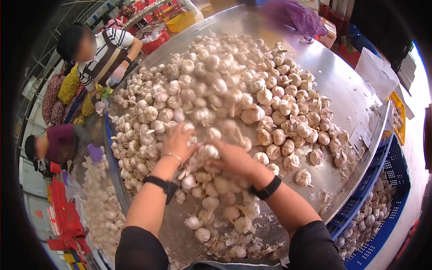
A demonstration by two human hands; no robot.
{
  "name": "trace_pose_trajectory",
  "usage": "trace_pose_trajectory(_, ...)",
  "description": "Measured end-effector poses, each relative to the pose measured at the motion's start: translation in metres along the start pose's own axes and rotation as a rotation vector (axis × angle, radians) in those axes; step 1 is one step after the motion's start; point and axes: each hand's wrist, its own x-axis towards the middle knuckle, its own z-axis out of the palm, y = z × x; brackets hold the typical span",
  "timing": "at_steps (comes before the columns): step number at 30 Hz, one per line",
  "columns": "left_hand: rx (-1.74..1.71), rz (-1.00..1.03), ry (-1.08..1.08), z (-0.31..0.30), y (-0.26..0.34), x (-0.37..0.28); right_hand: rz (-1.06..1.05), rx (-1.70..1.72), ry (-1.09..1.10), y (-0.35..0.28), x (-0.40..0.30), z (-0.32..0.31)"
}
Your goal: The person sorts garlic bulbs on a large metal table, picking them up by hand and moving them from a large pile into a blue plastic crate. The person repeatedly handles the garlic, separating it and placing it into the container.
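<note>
A large heap of garlic bulbs [199, 84] covers much of a metal-topped table [332, 72] before me. My left hand [180, 143] rests on the near part of the heap, fingers apart over several bulbs. Across from it, my right hand [234, 158] is slightly blurred, its fingers around or against a pale garlic bulb [208, 152]; whether it grips the bulb is unclear. Below my hands, loose bulbs [202, 234] and papery garlic skins [222, 246] lie near the table's front edge. Both my wrists wear dark bands.
At right, a blue plastic crate [393, 216] holds small bulbs, with a yellow crate [400, 118] beyond it. On the left, two people in an apron [108, 64] and a purple glove [95, 153] stand by more garlic [101, 202]. A purple mesh bag [290, 17] lies at the far edge.
</note>
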Motion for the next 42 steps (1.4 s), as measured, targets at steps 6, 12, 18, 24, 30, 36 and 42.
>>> trace_pose_trajectory(6,-0.007,0.045,-0.168,0.0,0.001,-0.096,-0.231,0.032,-0.11,-0.043,-0.052,-0.032)
trace_pose_trajectory(12,-0.088,-0.09,-0.185,0.013,-0.022,-0.174,0.111,0.458,0.888,0.026,-0.08,-0.158)
trace_pose_trajectory(18,-0.082,-0.064,-0.167,0.013,-0.022,-0.188,0.559,0.048,0.713,0.11,-0.044,-0.159)
trace_pose_trajectory(24,-0.121,-0.123,-0.231,0.014,-0.027,-0.198,0.476,0.008,0.067,0.022,-0.004,-0.049)
trace_pose_trajectory(30,-0.082,-0.108,-0.485,-0.015,-0.022,-0.2,0.08,-0.309,-0.198,-0.045,-0.038,0.042)
trace_pose_trajectory(36,-0.058,-0.178,-0.563,-0.025,-0.016,-0.232,-0.005,0.136,-0.15,-0.065,-0.085,0.006)
trace_pose_trajectory(42,-0.115,-0.225,-0.575,-0.021,-0.03,-0.27,0.516,-0.19,0.863,-0.008,-0.164,-0.126)
